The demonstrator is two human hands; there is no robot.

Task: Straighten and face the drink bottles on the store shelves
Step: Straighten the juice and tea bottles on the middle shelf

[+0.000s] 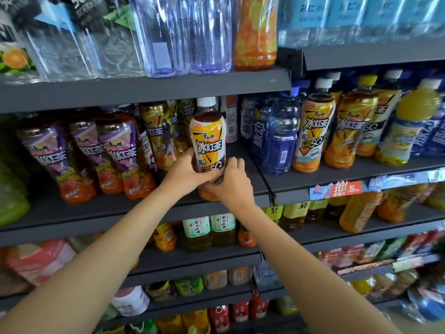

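Note:
An iced-tea bottle (208, 136) with a white cap and an orange and white label stands upright at the front of the dark middle shelf (134, 208), its label facing me. My left hand (186, 172) wraps its lower left side and my right hand (228, 182) covers its base from the right. Both hands grip the same bottle. Three purple-labelled tea bottles (113, 155) lean to the left of it. More iced-tea bottles (161, 136) stand behind, partly hidden.
A neighbouring shelf (361, 174) on the right holds blue bottles (280, 138), iced teas (313, 131) and a yellow drink (409, 124). Clear water bottles (183, 37) fill the shelf above. Green tea bottles (209, 231) and other drinks sit on lower shelves.

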